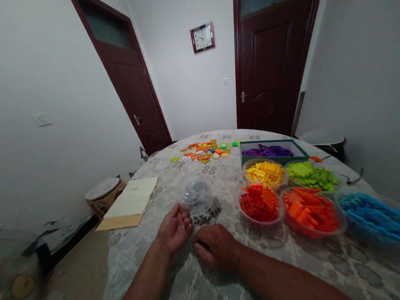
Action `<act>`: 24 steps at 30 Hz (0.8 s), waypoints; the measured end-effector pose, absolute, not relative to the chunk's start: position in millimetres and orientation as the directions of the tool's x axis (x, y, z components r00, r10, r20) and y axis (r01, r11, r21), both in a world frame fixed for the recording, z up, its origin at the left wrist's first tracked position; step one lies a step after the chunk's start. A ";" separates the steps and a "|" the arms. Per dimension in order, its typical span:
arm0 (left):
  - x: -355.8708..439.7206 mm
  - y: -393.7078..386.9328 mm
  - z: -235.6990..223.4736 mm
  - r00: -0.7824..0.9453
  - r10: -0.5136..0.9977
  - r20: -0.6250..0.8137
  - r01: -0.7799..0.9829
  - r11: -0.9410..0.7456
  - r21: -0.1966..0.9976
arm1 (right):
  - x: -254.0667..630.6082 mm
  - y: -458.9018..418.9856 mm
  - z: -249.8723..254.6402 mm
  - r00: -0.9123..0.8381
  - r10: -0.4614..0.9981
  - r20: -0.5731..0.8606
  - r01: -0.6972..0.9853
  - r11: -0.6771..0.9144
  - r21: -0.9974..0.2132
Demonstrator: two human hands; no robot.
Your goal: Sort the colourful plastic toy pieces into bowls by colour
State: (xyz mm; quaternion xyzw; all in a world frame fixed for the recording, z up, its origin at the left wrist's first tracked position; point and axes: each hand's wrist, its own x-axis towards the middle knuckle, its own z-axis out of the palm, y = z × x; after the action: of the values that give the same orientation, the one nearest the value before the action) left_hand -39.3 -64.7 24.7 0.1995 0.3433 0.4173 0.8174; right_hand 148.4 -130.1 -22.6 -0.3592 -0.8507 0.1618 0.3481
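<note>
My left hand (176, 228) is turned palm up with its fingers curled. Its thumb and forefinger meet at the near left rim of a clear round plastic container (193, 191); I cannot tell whether that is a bowl or a lid. Grey toothed plastic pieces (207, 215) lie under and beside this container, partly seen through it. Closer to me, my right hand (218, 247) rests on the tablecloth as a loose fist, apart from the pieces. Nothing sticks out of it, though its inner fingers are hidden.
On the right stand bowls of red (259, 204), orange (310, 211), yellow (265, 173), green (312, 176) and blue pieces (379, 216), with a box of purple pieces (267, 151) behind. Mixed pieces (207, 152) lie at the far side. A paper pad (133, 198) overhangs the left edge.
</note>
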 end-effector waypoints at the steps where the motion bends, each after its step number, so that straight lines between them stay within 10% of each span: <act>1: -39.5 -65.1 29.5 0.404 0.837 -0.369 -0.539 0.544 0.643 | 148.4 -129.9 -22.6 -0.503 0.731 0.461 0.509 0.682 -0.526; 11: 5.4 -14.6 105.7 0.218 0.975 0.045 -0.069 -0.031 0.997 | 146.9 -127.0 -21.6 -0.478 0.763 0.436 0.526 0.646 -0.553; 18: 65.0 64.5 91.6 0.371 0.907 0.198 0.560 -0.389 0.732 | 146.0 -125.2 -18.1 -0.482 0.777 0.405 0.547 0.627 -0.554; 24: 108.9 105.3 62.9 0.429 0.876 0.220 0.637 -0.466 0.614 | 144.4 -121.6 -22.9 -0.488 0.791 0.369 0.562 0.609 -0.560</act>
State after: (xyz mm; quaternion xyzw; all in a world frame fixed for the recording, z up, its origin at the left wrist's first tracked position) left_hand 108.9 105.3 62.9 0.8143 0.4645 0.2643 0.2264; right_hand 144.4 -121.6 -22.9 -0.4014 -0.8424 0.1858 0.3078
